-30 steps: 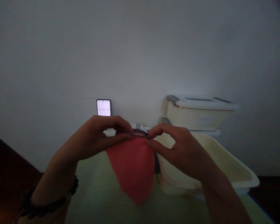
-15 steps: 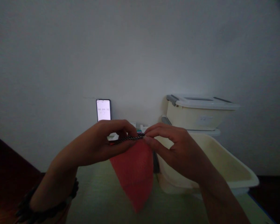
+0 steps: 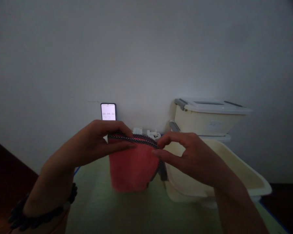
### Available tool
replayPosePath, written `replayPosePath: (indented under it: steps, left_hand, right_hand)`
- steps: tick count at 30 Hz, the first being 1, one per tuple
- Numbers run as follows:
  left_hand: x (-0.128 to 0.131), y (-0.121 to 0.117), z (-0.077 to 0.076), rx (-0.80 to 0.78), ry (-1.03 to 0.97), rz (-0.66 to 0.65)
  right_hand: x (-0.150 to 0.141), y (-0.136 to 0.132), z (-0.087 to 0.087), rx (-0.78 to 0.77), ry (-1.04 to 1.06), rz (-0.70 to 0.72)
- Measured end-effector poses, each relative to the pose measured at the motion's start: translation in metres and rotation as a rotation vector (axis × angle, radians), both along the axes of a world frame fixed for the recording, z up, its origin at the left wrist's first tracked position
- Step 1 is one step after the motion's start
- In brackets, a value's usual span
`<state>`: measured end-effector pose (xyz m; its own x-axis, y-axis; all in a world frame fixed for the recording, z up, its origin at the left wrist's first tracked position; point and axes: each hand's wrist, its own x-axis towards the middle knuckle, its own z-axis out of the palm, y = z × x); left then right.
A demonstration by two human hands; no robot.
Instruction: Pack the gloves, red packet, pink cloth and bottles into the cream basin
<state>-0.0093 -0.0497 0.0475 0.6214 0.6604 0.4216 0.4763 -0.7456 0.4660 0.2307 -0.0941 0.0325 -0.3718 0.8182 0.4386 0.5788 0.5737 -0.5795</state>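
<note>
Your left hand [image 3: 90,143] reaches in from the lower left of the frame, and its fingers are closed in a pinch on the upper edge of a red cloth [image 3: 133,169], thumb in front and index finger behind. Your right hand [image 3: 194,159] comes in from the lower right, thumb and index finger gripping the cloth's upper right corner. The red cloth hangs between your two hands, just below the center of the frame, with its lower edge rounded and loose. Along its top runs a black-and-white patterned edging [image 3: 146,140], which passes between the fingers of your left hand and ends at those of your right.

Beneath, the green surface of the desk [image 3: 107,208] fills the bottom center. Behind your left hand, left of center, a phone [image 3: 108,112] stands near the wall [image 3: 146,58] with a lit screen reading 00:09:32; your hand covers its lower part. Small white objects [image 3: 154,135] show just behind the edging, too dim to identify. At the right, an open cream tub [image 3: 236,165] sits beyond your right hand, with a lidded cream box [image 3: 207,122] behind it. A dark beaded bracelet [image 3: 46,213] circles your left wrist, lower left.
</note>
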Motion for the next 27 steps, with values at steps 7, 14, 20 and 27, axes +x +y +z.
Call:
replayPosePath:
  steps: [7,14,20,27]
  left_hand:
    - [0.0,-0.001,0.001,0.063,-0.091,0.001]
    - [0.001,0.007,-0.004,0.014,-0.268,0.054]
    - [0.002,0.011,-0.006,-0.064,-0.389,0.093]
    - [0.003,0.013,-0.007,-0.059,-0.441,0.122]
  right_hand:
    - [0.0,0.004,-0.001,0.04,0.058,-0.056]
    - [-0.002,0.002,0.0,0.097,0.128,-0.127]
    - [-0.003,0.003,-0.001,0.083,0.167,-0.174]
    - [-0.003,0.004,-0.001,0.07,0.166,-0.158]
